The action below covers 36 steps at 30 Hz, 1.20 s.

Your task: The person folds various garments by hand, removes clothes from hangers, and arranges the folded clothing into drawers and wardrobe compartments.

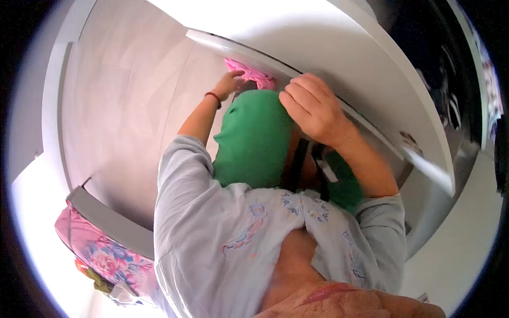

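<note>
My left hand [228,86], with a dark red bracelet [214,99] at the wrist, reaches low beside a bunched pink cloth [257,77]. Its fingers are apart, and the fingertips overlap the cloth's near side; whether they press on it is hard to see. The cloth lies at the foot of a white panel [238,50]. Above my knee, covered in green fabric [257,138], my right hand [314,108] is closed with fingers curled, in front of the panel's edge. Whatever lies inside those fingers is hidden.
Pale wood-look floor [127,79] spreads to the left. A large white board [344,58] slants across the upper right, with dark clothes [450,106] beyond it. At lower left stand a grey-edged piece [111,220] and a pink floral fabric item [111,254].
</note>
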Motion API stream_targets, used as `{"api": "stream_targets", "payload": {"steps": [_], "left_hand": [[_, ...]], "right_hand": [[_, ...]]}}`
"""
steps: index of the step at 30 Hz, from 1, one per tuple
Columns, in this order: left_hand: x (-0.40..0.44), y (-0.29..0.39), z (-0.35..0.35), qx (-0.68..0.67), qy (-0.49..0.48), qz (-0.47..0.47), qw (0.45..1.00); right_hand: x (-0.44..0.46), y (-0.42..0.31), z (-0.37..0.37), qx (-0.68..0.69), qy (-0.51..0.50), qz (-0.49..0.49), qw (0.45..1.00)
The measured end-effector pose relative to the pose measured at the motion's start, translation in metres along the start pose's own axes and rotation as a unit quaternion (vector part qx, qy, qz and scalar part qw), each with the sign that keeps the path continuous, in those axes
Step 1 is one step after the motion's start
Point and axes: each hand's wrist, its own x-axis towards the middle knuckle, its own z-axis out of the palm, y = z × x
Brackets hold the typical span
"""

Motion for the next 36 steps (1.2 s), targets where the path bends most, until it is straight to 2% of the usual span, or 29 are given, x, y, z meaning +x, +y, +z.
{"api": "stream_targets", "payload": {"steps": [1,2,3,5,7,8,10,12,13,15,16,17,18,19,21,22,25,26,27,28,29,30,31,32,33,34,35,36], "left_hand": [[0.025,-0.041,0.006,0.26,0.065,0.116,0.956],[0.049,-0.076,0.016,0.493,0.136,0.21,0.833],[0.055,-0.077,0.017,0.485,0.149,0.205,0.837],[0.058,-0.071,0.022,0.463,0.087,0.136,0.871],[0.057,-0.052,0.023,0.467,0.074,0.098,0.876],[0.057,-0.05,0.029,0.465,0.066,0.059,0.881],[0.071,-0.063,0.029,0.463,0.08,0.066,0.88],[0.084,-0.075,0.03,0.496,0.068,0.044,0.865],[0.09,-0.087,0.029,0.492,0.071,0.042,0.867],[0.106,-0.123,0.02,0.505,0.149,0.279,0.803],[0.117,-0.128,0.017,0.503,0.15,0.277,0.805],[0.123,-0.129,0.016,0.45,0.157,0.166,0.863],[0.119,-0.124,0.02,0.391,0.159,0.05,0.905],[0.11,-0.116,0.025,0.39,0.155,0.045,0.906],[0.066,-0.058,0.024,0.542,0.144,0.005,0.828],[0.066,-0.057,0.023,0.542,0.143,0.005,0.828],[0.05,-0.051,0.01,0.512,0.15,0.01,0.846],[0.035,-0.041,0.008,0.433,0.12,0.035,0.893],[0.02,-0.026,0.006,0.353,0.086,0.06,0.93],[0.007,-0.011,0.008,0.358,0.082,0.062,0.928],[-0.01,0.006,0.011,0.208,0.046,0.066,0.975],[-0.025,0.022,0.012,0.058,0.0,0.065,0.996],[-0.042,0.042,0.012,0.065,-0.009,0.058,0.996],[-0.055,0.064,0.011,0.01,-0.073,0.086,0.994],[-0.064,0.077,0.009,-0.042,-0.14,0.11,0.983],[-0.07,0.08,0.009,-0.037,-0.146,0.104,0.983],[-0.071,0.083,0.008,-0.064,-0.168,0.104,0.978],[-0.07,0.085,0.007,-0.09,-0.194,0.103,0.972]], "right_hand": [[-0.02,0.013,0.032,0.056,-0.071,0.096,0.991],[-0.04,0.034,0.062,0.11,-0.15,0.179,0.966],[-0.05,0.051,0.083,0.087,-0.157,0.138,0.974],[-0.051,0.064,0.097,0.064,-0.166,0.084,0.98],[-0.036,0.049,0.115,-0.059,-0.266,0.174,0.946],[-0.034,0.048,0.124,-0.057,-0.276,0.155,0.947],[-0.033,0.043,0.144,-0.096,-0.211,0.118,0.966],[-0.031,0.045,0.14,-0.08,-0.252,0.13,0.956],[-0.032,0.045,0.137,-0.067,-0.288,0.15,0.943],[-0.05,0.046,0.144,-0.073,-0.277,0.114,0.951],[-0.062,0.049,0.15,-0.079,-0.261,0.081,0.959],[-0.072,0.051,0.156,-0.077,-0.265,0.081,0.958],[-0.085,0.051,0.162,0.056,-0.369,0.215,0.903],[-0.098,0.048,0.164,0.187,-0.454,0.339,0.802],[-0.121,0.052,0.181,0.208,-0.459,0.381,0.775],[-0.129,0.061,0.187,0.215,-0.463,0.418,0.751],[-0.137,0.073,0.194,0.255,-0.425,0.462,0.735],[-0.135,0.072,0.199,0.258,-0.421,0.466,0.734],[-0.132,0.07,0.204,0.236,-0.358,0.441,0.789],[-0.13,0.07,0.208,0.208,-0.296,0.408,0.839],[-0.12,0.069,0.208,0.208,-0.295,0.408,0.839],[-0.109,0.065,0.207,0.285,-0.229,0.402,0.839],[-0.104,0.057,0.21,0.361,-0.159,0.393,0.831],[-0.103,0.06,0.219,0.361,-0.159,0.394,0.83],[-0.102,0.059,0.229,0.39,-0.11,0.367,0.838],[-0.105,0.051,0.237,0.417,-0.057,0.34,0.841],[-0.102,0.046,0.232,0.447,-0.014,0.361,0.818],[-0.105,0.045,0.232,0.446,-0.011,0.364,0.818]]}}
